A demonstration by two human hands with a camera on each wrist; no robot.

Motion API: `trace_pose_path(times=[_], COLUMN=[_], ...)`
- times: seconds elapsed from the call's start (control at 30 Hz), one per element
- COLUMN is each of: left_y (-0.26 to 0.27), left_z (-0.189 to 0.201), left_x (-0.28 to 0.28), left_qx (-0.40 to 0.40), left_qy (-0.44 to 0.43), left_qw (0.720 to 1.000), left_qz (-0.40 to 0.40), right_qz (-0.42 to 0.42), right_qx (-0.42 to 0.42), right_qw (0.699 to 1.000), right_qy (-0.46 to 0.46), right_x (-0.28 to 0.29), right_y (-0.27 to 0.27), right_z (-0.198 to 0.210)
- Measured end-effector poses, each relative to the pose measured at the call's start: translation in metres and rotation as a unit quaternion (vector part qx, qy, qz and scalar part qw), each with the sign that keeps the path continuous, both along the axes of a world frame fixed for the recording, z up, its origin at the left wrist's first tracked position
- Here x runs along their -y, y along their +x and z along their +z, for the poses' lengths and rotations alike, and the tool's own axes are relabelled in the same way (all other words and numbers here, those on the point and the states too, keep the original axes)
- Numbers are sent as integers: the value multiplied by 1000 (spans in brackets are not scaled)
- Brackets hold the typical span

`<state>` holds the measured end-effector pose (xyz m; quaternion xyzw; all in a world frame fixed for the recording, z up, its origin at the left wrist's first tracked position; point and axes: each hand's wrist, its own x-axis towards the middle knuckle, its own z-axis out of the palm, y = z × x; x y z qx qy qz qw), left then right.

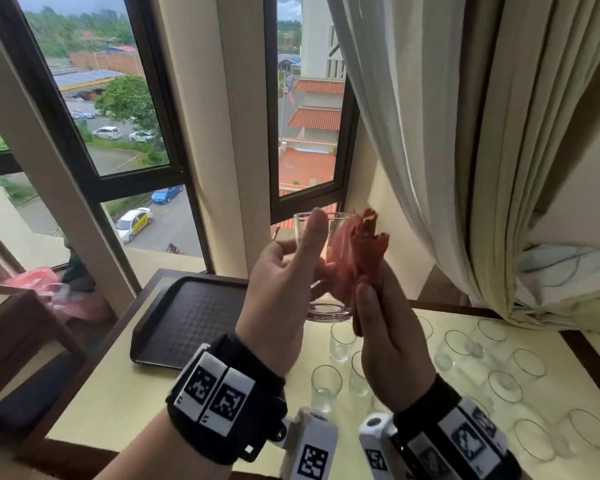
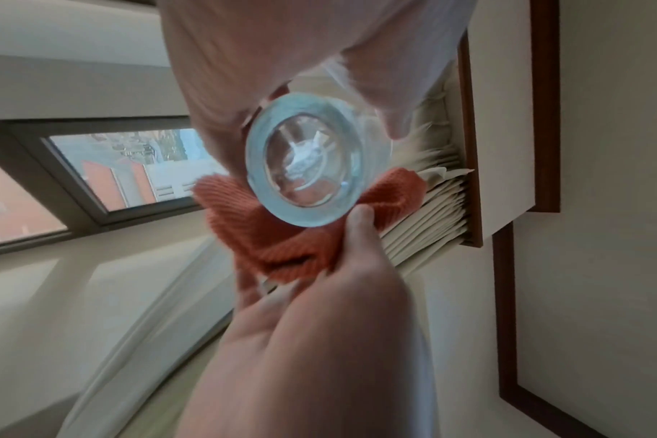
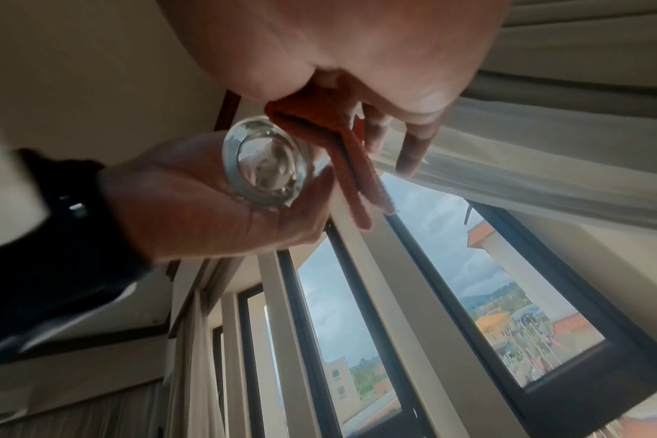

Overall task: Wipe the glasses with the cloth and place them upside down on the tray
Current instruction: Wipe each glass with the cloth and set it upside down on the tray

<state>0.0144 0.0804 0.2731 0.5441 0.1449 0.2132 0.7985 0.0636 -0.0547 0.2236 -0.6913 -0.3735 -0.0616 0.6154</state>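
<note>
Fingers (image 1: pixel 317 233) of left hand (image 1: pixel 278 292) are gripping upright clear glass (image 1: pixel 326 306) | right hand (image 1: pixel 385 344) is pinching red cloth (image 1: pixel 357 251) against it | pale surface (image 1: pixel 125 407) is carrying dark tray (image 1: pixel 187 317), by window (image 1: pixel 108 98).

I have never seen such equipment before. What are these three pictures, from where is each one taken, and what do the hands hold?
There is no machine here: a person works with bare hands and wears three cameras. The big picture comes from a camera on the head, looking down. The other two come from cameras strapped on the wrists, looking along each hand, so the room seems tilted.

The left hand grips a clear glass, held up in the air with its mouth upward. The right hand holds a red cloth against the side of the glass. In the wrist pictures you see the thick base of the glass from below.

On the pale table lies a dark tray, with no glass on the part that shows. Many other glasses stand upright to the right of it.
</note>
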Motion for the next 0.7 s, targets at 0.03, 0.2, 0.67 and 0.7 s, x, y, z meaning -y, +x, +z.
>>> trace_pose_path(times=[0.03,0.2,0.67,0.7], left_y=[0,-1,4,6], left_z=[-2,-10,-11,-12], left_x=[4,10,0,1], left_qx=[2,-4,8,13], left_qy=[-6,-49,13,11], left_qw=[1000,998,1000,1000], left_qz=[-6,-31,-20,-19], right_qz=[-5,34,-13,-6], right_qx=[10,128,66,90], right_qw=[1000,991,998,996], right_qy=[5,3,-20,-12], right_x=[-1,-3,-8,-9], right_y=[3,-2,6,5], right_z=[9,30,9,15])
